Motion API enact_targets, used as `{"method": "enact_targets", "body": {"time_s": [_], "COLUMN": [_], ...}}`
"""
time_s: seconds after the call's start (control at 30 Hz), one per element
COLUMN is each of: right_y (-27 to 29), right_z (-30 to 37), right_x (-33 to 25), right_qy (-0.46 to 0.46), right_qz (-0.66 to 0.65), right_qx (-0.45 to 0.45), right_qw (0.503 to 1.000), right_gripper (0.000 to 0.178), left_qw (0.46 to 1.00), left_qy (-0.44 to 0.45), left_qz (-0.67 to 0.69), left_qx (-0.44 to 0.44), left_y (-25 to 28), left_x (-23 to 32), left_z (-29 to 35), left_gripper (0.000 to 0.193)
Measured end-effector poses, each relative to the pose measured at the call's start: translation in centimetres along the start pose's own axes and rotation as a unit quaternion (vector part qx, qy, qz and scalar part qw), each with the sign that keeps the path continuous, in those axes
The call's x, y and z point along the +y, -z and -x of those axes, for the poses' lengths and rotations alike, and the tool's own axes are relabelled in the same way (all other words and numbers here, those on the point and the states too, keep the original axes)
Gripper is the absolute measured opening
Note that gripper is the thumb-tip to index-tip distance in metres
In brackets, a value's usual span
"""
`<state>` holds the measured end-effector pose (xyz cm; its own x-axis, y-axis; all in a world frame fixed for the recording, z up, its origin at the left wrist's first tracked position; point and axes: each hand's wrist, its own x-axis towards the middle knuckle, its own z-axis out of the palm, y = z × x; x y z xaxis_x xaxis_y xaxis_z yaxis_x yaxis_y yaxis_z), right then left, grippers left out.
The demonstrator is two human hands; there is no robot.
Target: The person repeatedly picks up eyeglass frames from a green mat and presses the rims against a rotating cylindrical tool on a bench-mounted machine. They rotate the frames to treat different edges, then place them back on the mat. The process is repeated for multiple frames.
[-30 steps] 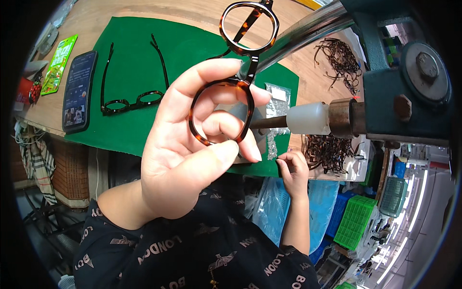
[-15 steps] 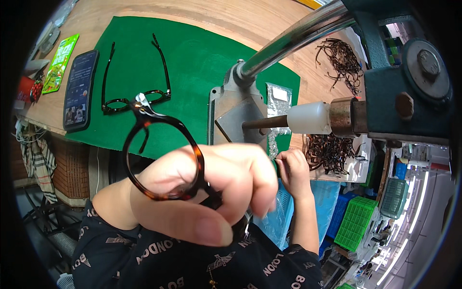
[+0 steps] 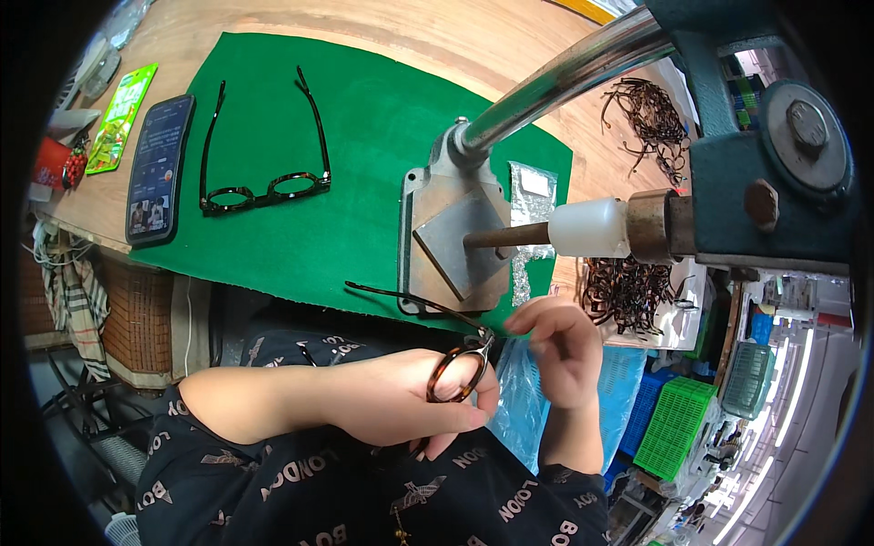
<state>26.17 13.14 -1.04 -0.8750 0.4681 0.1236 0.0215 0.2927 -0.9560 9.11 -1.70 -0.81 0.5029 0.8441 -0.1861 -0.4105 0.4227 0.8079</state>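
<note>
My left hand is closed around a tortoiseshell eyeglass frame, held low in front of my body. One round rim faces up, and a dark temple arm reaches out from its hinge over the mat's near edge. Beside that hinge is my right hand, its fingers curled and the thumb and forefinger close together. Whatever those fingertips hold, if anything, is too small to make out. A second pair of dark glasses lies on the green mat with both temples unfolded.
A hand press with a metal base and white-collared ram stands right of centre. Behind it are small clear bags and heaps of tortoiseshell temples. A phone and green packet lie left; green crates stand right.
My left hand has lowered the glasses frame away from close view and carried it right, near my right hand. My right hand has shifted slightly down, its fingers now by the hinge.
</note>
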Motion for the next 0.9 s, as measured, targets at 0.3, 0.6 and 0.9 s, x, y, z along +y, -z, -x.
{"method": "enact_targets", "body": {"time_s": [0.3,0.6,0.9], "right_y": [-2.2,-2.4,-2.5], "right_z": [-2.5,-2.5,-2.1], "right_x": [-2.3,-2.5,-2.3], "right_qy": [0.137,0.133,-0.087], "right_qz": [0.071,0.069,-0.242], "right_qx": [-0.079,-0.058,-0.064], "right_qw": [0.985,0.987,0.964], "right_gripper": [0.01,0.009,0.014], "left_qw": [0.998,0.999,1.0], "left_qy": [0.002,-0.006,-0.012], "left_qz": [-0.052,-0.02,0.004], "left_qx": [0.025,0.024,-0.003], "left_y": [-0.6,-0.7,-0.5], "left_x": [0.8,0.6,0.7], "left_z": [0.3,0.4,0.6], "left_gripper": [0.012,0.012,0.013]}}
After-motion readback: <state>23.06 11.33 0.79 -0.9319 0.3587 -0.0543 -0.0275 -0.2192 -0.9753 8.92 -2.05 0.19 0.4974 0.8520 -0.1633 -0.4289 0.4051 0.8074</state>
